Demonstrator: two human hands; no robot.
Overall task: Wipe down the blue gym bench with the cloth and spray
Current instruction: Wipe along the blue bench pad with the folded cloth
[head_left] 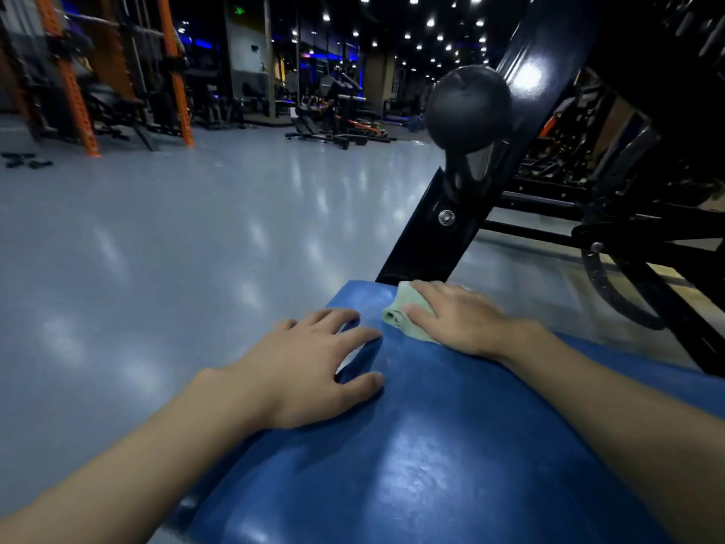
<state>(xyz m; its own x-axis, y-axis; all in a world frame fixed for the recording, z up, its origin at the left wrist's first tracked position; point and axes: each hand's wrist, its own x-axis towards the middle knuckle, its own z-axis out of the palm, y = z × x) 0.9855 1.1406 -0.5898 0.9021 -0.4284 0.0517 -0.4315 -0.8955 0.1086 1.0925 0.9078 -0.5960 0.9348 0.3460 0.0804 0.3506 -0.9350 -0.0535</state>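
Two hands rest on the blue gym bench, whose padded top fills the lower middle of the view and runs away toward a black slanted frame post at its far end. The pale green cloth lies bunched on the pad close to that far edge, just in front of the post's foot. The right hand lies palm down over the cloth, fingers slightly curled on top of it and pressing it to the vinyl; part of the cloth sticks out to the left of the thumb. The left hand lies flat on the near left edge of the pad, fingers spread wide and holding nothing, a little apart from the cloth. Both forearms are bare.

A round black knob juts from the post above the bench. To the right stands more black machine framing, partly blurred. A glossy grey floor stretches off to the left, mirroring the ceiling lights. At the far left stand orange racks, and dim exercise machines sit well back in the hall.
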